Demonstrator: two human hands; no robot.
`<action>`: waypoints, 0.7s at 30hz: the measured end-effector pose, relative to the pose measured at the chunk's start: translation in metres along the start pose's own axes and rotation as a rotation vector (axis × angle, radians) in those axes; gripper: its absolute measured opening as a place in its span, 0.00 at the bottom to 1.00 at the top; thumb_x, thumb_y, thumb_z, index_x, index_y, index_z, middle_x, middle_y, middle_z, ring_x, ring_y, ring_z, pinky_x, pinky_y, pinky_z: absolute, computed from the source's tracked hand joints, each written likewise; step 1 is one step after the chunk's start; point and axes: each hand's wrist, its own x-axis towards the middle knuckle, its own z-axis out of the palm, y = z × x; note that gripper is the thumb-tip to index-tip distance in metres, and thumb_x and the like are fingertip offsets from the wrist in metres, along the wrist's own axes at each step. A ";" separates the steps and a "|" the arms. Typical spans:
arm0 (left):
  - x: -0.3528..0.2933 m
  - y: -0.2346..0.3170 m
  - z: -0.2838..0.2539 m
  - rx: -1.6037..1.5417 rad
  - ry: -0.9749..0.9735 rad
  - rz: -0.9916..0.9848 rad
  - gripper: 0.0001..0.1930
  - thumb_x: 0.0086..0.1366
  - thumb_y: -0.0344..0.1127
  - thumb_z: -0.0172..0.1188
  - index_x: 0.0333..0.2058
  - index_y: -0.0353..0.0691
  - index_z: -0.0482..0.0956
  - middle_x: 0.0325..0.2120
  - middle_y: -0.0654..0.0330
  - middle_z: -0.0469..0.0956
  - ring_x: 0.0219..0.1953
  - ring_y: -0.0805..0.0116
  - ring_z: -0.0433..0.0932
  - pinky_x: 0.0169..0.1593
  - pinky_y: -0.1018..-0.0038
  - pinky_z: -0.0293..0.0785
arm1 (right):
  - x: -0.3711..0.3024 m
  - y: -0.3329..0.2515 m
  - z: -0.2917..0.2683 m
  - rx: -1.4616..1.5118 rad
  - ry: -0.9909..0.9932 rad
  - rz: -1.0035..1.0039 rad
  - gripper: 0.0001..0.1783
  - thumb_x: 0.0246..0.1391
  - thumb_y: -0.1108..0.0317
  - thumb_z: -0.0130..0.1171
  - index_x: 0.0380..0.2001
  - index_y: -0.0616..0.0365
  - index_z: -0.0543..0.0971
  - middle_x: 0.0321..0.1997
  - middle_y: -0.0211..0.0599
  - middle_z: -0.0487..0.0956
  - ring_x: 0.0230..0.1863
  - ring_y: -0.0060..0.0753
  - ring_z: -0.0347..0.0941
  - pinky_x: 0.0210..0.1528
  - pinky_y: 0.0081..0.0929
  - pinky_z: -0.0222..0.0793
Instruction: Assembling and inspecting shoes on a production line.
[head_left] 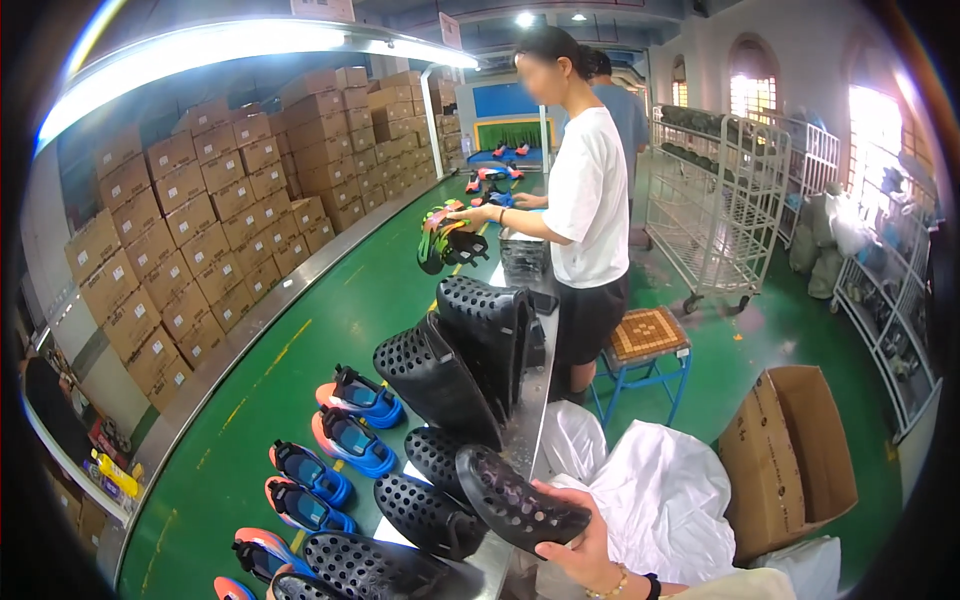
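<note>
My right hand (585,548) comes in from the lower right, with a beaded bracelet and a black band at the wrist. Its fingers and thumb grip a glossy black shoe-shaped piece (515,497) dotted with round holes. Just left of it, similar black perforated pieces (425,512) lie on the metal ledge, and one more (370,568) sits at the bottom edge. Two taller boot-shaped ones (440,375) stand behind these. My left hand is not visible. Blue-and-orange sneakers (350,442) form a row on the green belt to the left.
The green conveyor belt (300,350) runs away from me. Beyond the boots, a person (590,190) in a white top holds colourful shoes (447,238). White sacks (660,480), an open carton (790,455) and a stool (642,340) stand right; stacked cartons (190,220) line the left.
</note>
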 end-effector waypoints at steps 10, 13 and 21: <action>-0.014 0.066 0.060 -1.556 -0.295 -0.516 0.18 0.72 0.37 0.42 0.52 0.34 0.72 0.48 0.55 0.74 0.53 0.63 0.70 0.58 0.70 0.63 | 0.000 0.002 0.001 -0.179 -0.116 0.067 0.37 0.43 0.75 0.72 0.56 0.64 0.65 0.62 0.55 0.69 0.65 0.42 0.65 0.66 0.37 0.57; -0.019 0.130 0.141 -2.059 -0.237 -0.706 0.17 0.71 0.36 0.42 0.49 0.33 0.75 0.45 0.54 0.76 0.51 0.62 0.71 0.55 0.70 0.65 | 0.005 0.014 0.000 -0.146 -0.090 0.092 0.37 0.43 0.74 0.72 0.55 0.64 0.65 0.62 0.54 0.70 0.64 0.41 0.65 0.66 0.36 0.57; -0.040 0.142 0.174 -1.194 0.123 -0.394 0.22 0.73 0.43 0.39 0.55 0.34 0.70 0.50 0.54 0.74 0.54 0.61 0.71 0.59 0.69 0.64 | 0.013 0.012 0.003 -0.204 -0.107 0.094 0.35 0.44 0.73 0.72 0.55 0.64 0.67 0.63 0.53 0.70 0.63 0.38 0.66 0.65 0.34 0.58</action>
